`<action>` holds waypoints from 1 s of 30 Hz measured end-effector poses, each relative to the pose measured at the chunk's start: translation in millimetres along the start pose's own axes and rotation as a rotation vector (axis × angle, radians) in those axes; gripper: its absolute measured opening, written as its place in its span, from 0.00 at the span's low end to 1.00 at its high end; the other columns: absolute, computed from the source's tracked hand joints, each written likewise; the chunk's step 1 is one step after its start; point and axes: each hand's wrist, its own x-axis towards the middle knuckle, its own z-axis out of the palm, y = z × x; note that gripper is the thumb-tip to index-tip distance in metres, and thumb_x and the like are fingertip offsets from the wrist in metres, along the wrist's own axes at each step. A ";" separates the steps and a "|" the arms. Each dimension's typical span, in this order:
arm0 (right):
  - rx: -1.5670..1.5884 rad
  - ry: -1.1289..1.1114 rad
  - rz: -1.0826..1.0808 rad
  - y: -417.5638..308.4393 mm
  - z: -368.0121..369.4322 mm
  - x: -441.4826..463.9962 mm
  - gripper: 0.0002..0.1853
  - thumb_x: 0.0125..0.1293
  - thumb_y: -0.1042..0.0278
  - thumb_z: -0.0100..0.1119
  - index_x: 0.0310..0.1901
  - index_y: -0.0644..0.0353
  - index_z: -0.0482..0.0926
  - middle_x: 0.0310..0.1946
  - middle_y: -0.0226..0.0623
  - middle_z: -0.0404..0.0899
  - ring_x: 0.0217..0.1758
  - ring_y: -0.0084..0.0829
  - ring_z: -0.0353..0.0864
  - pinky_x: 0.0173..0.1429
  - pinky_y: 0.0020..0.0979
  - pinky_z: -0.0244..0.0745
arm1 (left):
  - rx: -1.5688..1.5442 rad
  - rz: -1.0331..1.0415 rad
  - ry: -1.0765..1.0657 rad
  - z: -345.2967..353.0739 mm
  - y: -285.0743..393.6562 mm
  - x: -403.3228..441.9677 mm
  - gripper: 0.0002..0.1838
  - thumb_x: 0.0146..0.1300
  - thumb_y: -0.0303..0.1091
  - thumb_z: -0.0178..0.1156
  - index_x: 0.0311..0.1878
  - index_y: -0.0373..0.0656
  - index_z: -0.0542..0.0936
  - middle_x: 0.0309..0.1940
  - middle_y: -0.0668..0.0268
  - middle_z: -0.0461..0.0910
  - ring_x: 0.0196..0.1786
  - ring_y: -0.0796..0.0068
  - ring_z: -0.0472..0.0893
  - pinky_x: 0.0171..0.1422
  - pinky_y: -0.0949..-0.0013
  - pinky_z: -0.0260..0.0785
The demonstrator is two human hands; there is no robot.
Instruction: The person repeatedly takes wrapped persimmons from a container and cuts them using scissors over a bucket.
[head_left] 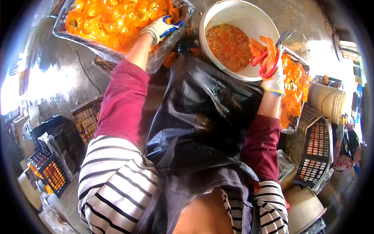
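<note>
My left hand (161, 29), in a white and blue glove, rests on the right side of a plastic-lined crate (58, 24) full of glossy orange pieces (105, 23). Its fingers curl at the pieces, and whatever they may hold is hidden. Red-handled scissors (269, 64) are in my right hand (269, 58), gloved in white and orange, with the blades pointing up and right. That hand is over the right rim of a white bucket (206, 23), which has orange pulpy contents (228, 45) inside.
A second lined crate of orange pieces (292, 89) stands right of the bucket. Dark crates (311, 148) are stacked below it. Left are more crates (87, 119) and an orange-filled one (54, 175). A beige bucket (329, 102) and a person (344, 150) are at far right.
</note>
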 end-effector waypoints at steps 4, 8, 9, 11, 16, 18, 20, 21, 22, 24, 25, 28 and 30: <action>-0.051 0.059 0.019 0.0 6.8 1.6 0.28 0.66 0.49 0.52 0.56 0.68 0.67 0.49 0.58 0.75 0.52 0.44 0.77 0.55 0.34 0.70 | -0.497 -0.106 0.085 2.0 -21.6 -9.9 0.15 0.59 0.42 0.62 0.48 0.48 0.80 0.28 0.67 0.80 0.28 0.72 0.78 0.36 0.71 0.72; 0.032 0.003 0.060 9.2 -6.4 -0.8 0.29 0.67 0.50 0.50 0.56 0.71 0.66 0.44 0.60 0.77 0.50 0.45 0.77 0.53 0.34 0.70 | -1.407 -0.075 0.033 -25.0 -31.0 -30.3 0.25 0.58 0.48 0.62 0.52 0.39 0.75 0.45 0.60 0.80 0.46 0.68 0.81 0.49 0.64 0.74; 0.014 0.028 0.066 9.5 -2.4 -0.8 0.28 0.67 0.50 0.50 0.56 0.69 0.67 0.42 0.57 0.77 0.46 0.43 0.78 0.47 0.33 0.70 | -1.464 -0.053 0.065 -28.8 -22.1 -38.1 0.26 0.58 0.48 0.63 0.54 0.40 0.74 0.46 0.60 0.80 0.47 0.66 0.81 0.51 0.64 0.74; -0.021 0.089 0.076 9.3 20.4 -2.7 0.27 0.66 0.48 0.49 0.56 0.64 0.69 0.38 0.49 0.78 0.38 0.37 0.78 0.36 0.30 0.68 | -1.488 -0.112 0.114 -30.6 -1.5 -49.3 0.26 0.57 0.47 0.64 0.54 0.41 0.73 0.46 0.60 0.80 0.47 0.66 0.81 0.51 0.64 0.75; 0.021 0.094 0.110 10.7 21.1 -3.6 0.21 0.68 0.54 0.48 0.54 0.60 0.71 0.41 0.45 0.77 0.34 0.35 0.79 0.24 0.28 0.67 | -0.910 0.370 0.428 -13.5 44.2 -30.0 0.18 0.58 0.34 0.62 0.52 0.43 0.76 0.42 0.65 0.81 0.45 0.69 0.80 0.48 0.70 0.73; 0.078 0.115 0.166 16.6 8.2 -1.1 0.21 0.68 0.55 0.47 0.56 0.62 0.70 0.49 0.49 0.74 0.47 0.42 0.80 0.25 0.28 0.68 | -0.750 0.278 0.565 -0.2 101.9 -29.0 0.20 0.55 0.35 0.65 0.51 0.39 0.76 0.41 0.68 0.81 0.42 0.75 0.80 0.48 0.75 0.71; 0.035 0.092 0.090 12.1 14.9 -5.3 0.23 0.69 0.53 0.45 0.57 0.63 0.68 0.51 0.49 0.74 0.48 0.43 0.80 0.26 0.27 0.68 | -0.198 0.407 0.501 33.6 109.2 -8.8 0.22 0.55 0.37 0.65 0.54 0.45 0.76 0.43 0.64 0.82 0.42 0.72 0.80 0.47 0.72 0.71; 0.017 0.064 0.083 5.7 17.7 -9.2 0.24 0.70 0.53 0.44 0.57 0.64 0.67 0.52 0.49 0.73 0.48 0.43 0.80 0.28 0.27 0.69 | 0.203 0.348 0.408 46.2 118.5 -14.1 0.22 0.55 0.37 0.64 0.55 0.48 0.76 0.44 0.62 0.82 0.42 0.72 0.81 0.48 0.71 0.71; 0.096 0.002 0.118 10.3 7.0 -5.4 0.23 0.70 0.54 0.43 0.57 0.65 0.67 0.54 0.45 0.73 0.48 0.44 0.80 0.39 0.30 0.75 | 0.339 0.480 0.371 65.0 115.2 -7.8 0.21 0.56 0.36 0.63 0.55 0.51 0.76 0.43 0.59 0.81 0.41 0.71 0.81 0.46 0.68 0.72; 0.097 0.045 0.113 18.9 1.9 -0.4 0.22 0.71 0.55 0.42 0.57 0.65 0.67 0.55 0.44 0.72 0.48 0.45 0.80 0.47 0.33 0.75 | 0.113 0.326 0.243 65.6 105.3 11.8 0.19 0.58 0.35 0.60 0.54 0.50 0.76 0.42 0.59 0.82 0.39 0.71 0.81 0.46 0.68 0.72; 0.105 0.067 0.108 24.0 2.7 0.9 0.22 0.71 0.55 0.42 0.56 0.65 0.67 0.55 0.43 0.72 0.48 0.45 0.80 0.51 0.35 0.75 | 0.009 0.250 0.177 59.9 101.9 22.2 0.17 0.60 0.35 0.59 0.53 0.49 0.77 0.42 0.59 0.82 0.39 0.71 0.81 0.45 0.68 0.72; 0.019 0.055 0.106 30.6 8.1 8.6 0.19 0.70 0.60 0.46 0.54 0.66 0.69 0.52 0.45 0.74 0.47 0.46 0.80 0.55 0.37 0.74 | 0.029 0.065 0.190 43.9 88.8 57.1 0.14 0.67 0.35 0.50 0.52 0.43 0.77 0.44 0.64 0.82 0.41 0.75 0.80 0.51 0.77 0.70; -0.132 -0.079 0.143 19.9 17.3 4.2 0.15 0.68 0.66 0.51 0.51 0.66 0.71 0.48 0.44 0.76 0.45 0.41 0.81 0.52 0.34 0.76 | 0.071 0.308 0.176 34.5 105.8 37.3 0.16 0.67 0.38 0.50 0.52 0.40 0.75 0.45 0.62 0.80 0.46 0.71 0.79 0.56 0.73 0.68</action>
